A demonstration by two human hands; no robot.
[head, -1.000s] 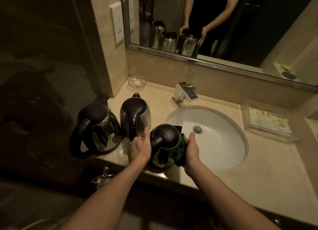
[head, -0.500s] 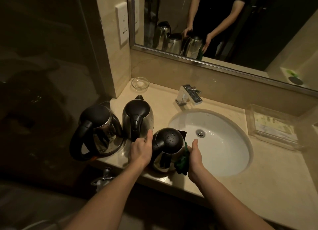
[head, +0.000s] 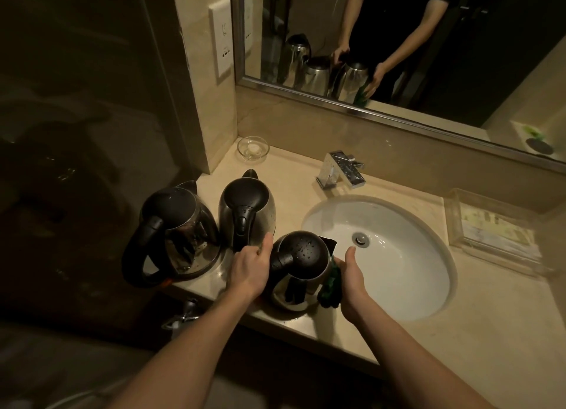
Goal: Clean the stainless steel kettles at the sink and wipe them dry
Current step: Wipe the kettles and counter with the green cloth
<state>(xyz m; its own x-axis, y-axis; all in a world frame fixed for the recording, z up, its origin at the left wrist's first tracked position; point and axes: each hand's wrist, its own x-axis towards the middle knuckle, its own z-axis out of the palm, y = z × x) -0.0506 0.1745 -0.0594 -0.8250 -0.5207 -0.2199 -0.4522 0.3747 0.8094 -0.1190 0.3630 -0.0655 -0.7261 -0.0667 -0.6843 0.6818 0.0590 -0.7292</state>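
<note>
Three stainless steel kettles with black lids and handles stand on the counter left of the sink point(head: 407, 289). The nearest kettle point(head: 301, 255) has water drops on its lid and sits at the basin's left rim. My left hand point(head: 251, 269) grips its left side by the handle. My right hand point(head: 352, 281) presses a green cloth point(head: 330, 287) against the kettle's right side. The middle kettle point(head: 246, 208) and the left kettle point(head: 174, 228) stand untouched behind and beside it.
A chrome faucet point(head: 340, 169) stands behind the basin. A small glass dish point(head: 253, 148) sits in the back left corner. A clear tray point(head: 490, 234) with papers lies right of the sink. The counter's front edge runs just under the near kettle. A mirror hangs above.
My right hand and the green cloth have slid down along the near kettle's right side. The left hand keeps its hold. The camera view has shifted a little.
</note>
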